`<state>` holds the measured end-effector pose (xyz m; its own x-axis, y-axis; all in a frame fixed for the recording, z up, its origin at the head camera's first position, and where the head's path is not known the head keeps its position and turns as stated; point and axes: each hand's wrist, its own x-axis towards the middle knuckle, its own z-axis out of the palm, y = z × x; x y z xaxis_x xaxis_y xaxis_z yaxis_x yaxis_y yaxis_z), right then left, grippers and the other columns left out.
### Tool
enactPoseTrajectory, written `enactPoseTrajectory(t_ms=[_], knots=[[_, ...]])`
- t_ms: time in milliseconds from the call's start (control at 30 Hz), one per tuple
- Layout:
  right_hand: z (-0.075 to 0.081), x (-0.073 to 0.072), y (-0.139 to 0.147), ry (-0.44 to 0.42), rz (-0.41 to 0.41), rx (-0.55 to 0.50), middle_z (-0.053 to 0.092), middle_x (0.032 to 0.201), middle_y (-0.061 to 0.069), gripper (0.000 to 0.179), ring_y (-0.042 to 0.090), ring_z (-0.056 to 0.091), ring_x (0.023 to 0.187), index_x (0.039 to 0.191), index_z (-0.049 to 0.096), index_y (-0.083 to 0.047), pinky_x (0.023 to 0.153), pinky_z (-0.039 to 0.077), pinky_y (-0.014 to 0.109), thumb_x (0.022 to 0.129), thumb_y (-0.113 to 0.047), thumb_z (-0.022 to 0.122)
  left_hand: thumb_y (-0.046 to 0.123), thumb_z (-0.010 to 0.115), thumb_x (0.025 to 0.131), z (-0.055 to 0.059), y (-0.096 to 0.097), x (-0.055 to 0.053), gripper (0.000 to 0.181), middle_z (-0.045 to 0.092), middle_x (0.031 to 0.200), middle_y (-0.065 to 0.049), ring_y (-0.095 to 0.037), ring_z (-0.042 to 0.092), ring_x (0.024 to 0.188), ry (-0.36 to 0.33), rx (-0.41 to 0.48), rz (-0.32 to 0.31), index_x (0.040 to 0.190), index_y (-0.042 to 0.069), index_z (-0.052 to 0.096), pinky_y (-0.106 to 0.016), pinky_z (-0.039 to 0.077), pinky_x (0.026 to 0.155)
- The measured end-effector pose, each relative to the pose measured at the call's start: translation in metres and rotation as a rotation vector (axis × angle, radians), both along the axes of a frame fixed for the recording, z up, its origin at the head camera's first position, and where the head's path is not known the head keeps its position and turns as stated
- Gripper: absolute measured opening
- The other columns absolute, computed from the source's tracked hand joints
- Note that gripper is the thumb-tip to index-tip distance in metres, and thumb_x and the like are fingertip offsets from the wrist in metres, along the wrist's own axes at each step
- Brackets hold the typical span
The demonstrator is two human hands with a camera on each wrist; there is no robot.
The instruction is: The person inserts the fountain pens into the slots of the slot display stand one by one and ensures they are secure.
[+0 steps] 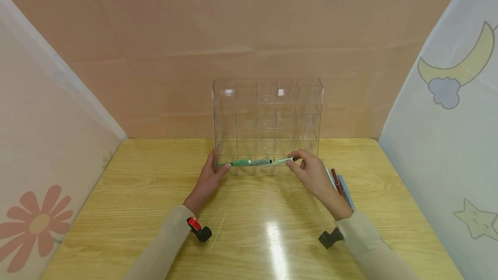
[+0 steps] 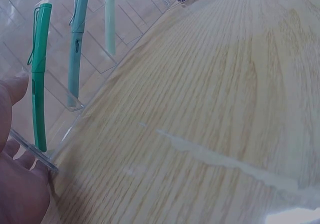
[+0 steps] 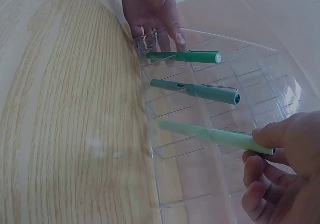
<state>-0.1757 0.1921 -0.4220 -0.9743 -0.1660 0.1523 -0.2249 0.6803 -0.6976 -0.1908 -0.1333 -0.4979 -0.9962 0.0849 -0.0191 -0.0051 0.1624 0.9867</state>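
A clear plastic pen rack (image 1: 267,118) with rows of compartments stands on the table. My left hand (image 1: 208,180) grips its lower left corner, thumb at the front and fingers round the side. In the bottom row lie a dark green pen (image 3: 195,57) by that hand and a blue-green pen (image 3: 210,93) beside it. To the right of these, my right hand (image 1: 313,176) pinches the capped end of a pale green pen (image 3: 215,136) between thumb and forefinger. The barrel of this pen sits in the rack's bottom row, behind clear plastic.
On the table (image 1: 155,172) to the right of the rack, partly behind my right wrist, lie a dark red-brown pen (image 1: 337,180) and a blue item (image 1: 346,191). An orange-brown cloth wall (image 1: 175,77) rises behind the rack. Printed cloths hang at both sides.
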Motion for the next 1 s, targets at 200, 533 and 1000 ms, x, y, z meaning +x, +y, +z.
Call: enactPoseTrajectory(t_ms=[200, 533, 1000], knots=[[-0.003, -0.002, -0.002, -0.011, -0.002, 0.008, 0.073, 0.118, 0.013, 0.031, 0.013, 0.046, 0.057, 0.128, 0.072, -0.007, 0.048, 0.039, 0.027, 0.106, -0.028, 0.07, 0.024, 0.062, 0.11, 0.001, 0.001, 0.0, 0.082, 0.014, 0.181, -0.006, -0.033, 0.011, 0.169, -0.006, 0.005, -0.007, 0.173, 0.022, 0.011, -0.06, 0.015, 0.135], [-0.008, -0.004, -0.004, -0.034, -0.016, 0.03, 0.073, 0.116, 0.013, 0.033, 0.014, 0.046, 0.059, 0.129, 0.071, -0.008, 0.049, 0.039, 0.028, 0.106, -0.031, 0.069, 0.024, 0.062, 0.11, 0.0, 0.0, 0.0, 0.082, 0.014, 0.182, -0.006, -0.033, 0.011, 0.169, -0.004, 0.014, -0.007, 0.173, 0.022, 0.011, -0.06, 0.016, 0.135], [-0.014, -0.009, -0.005, -0.069, -0.003, 0.017, 0.072, 0.123, 0.017, 0.034, 0.013, 0.046, 0.059, 0.131, 0.07, -0.008, 0.049, 0.038, 0.028, 0.106, -0.031, 0.067, 0.022, 0.062, 0.11, -0.003, -0.002, -0.002, 0.083, 0.011, 0.182, -0.009, -0.034, 0.009, 0.169, 0.005, 0.003, -0.011, 0.173, 0.018, 0.009, -0.06, 0.017, 0.135]])
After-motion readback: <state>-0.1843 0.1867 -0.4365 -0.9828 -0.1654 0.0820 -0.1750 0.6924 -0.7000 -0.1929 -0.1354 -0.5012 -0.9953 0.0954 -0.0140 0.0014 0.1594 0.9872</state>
